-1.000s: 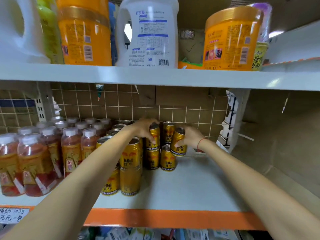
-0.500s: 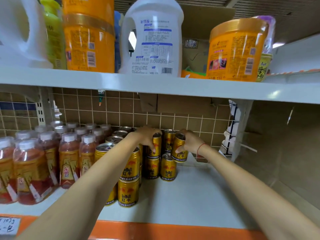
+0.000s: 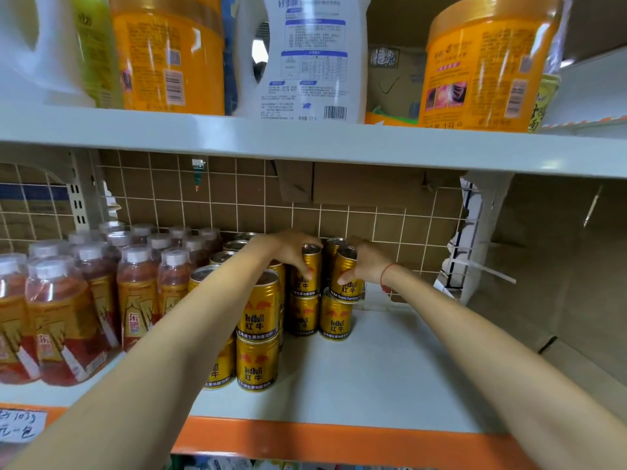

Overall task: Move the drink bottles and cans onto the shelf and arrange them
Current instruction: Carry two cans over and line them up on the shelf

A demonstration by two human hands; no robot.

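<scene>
Gold Red Bull cans stand stacked two high on the white shelf. My left hand reaches over the stack and grips an upper gold can from above. My right hand, with a red string on the wrist, is wrapped around another upper gold can that rests on a lower can. A front stack of cans stands nearer to me, beside my left forearm. Bottles of red drink with white caps fill the shelf's left side.
The shelf above carries white detergent jugs and orange tubs. A wire grid backs the shelf. An orange strip edges the front. A white bracket stands at right, with bare shelf before it.
Both hands have stayed on the upper cans at the back of the stack. The view has shifted slightly closer and lower; the right can sits more squarely on the can beneath.
</scene>
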